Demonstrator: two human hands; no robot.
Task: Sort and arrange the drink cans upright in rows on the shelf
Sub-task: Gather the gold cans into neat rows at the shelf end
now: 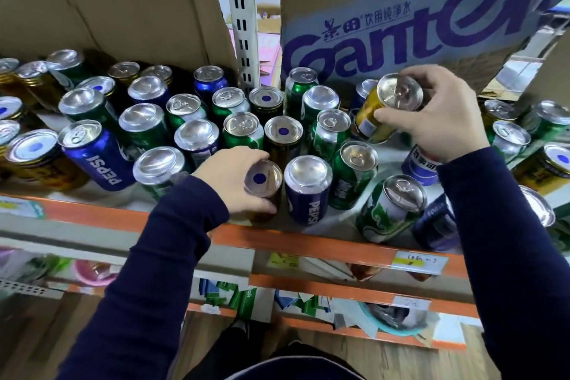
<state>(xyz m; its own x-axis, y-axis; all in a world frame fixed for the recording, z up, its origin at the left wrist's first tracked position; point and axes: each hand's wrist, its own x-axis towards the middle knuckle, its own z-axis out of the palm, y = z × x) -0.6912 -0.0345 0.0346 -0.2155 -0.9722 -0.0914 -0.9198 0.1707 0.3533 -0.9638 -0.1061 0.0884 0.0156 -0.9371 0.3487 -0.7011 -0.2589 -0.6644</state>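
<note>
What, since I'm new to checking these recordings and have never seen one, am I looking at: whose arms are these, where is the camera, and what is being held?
There is no machine here. The single picture comes from a wide-angle camera worn on a person's head, looking forward and down, so the two dark blue sleeves are that person's own arms. The left hand grips a dark brown metal can with a blue dot on its silver lid, which stands at the front of the orange-edged shelf. The right hand holds a gold-yellow metal can tilted, further back. Around them the shelf carries many more cans, such as a blue Pepsi can and a green can. Behind stands a cardboard box printed "Ganten".
</note>
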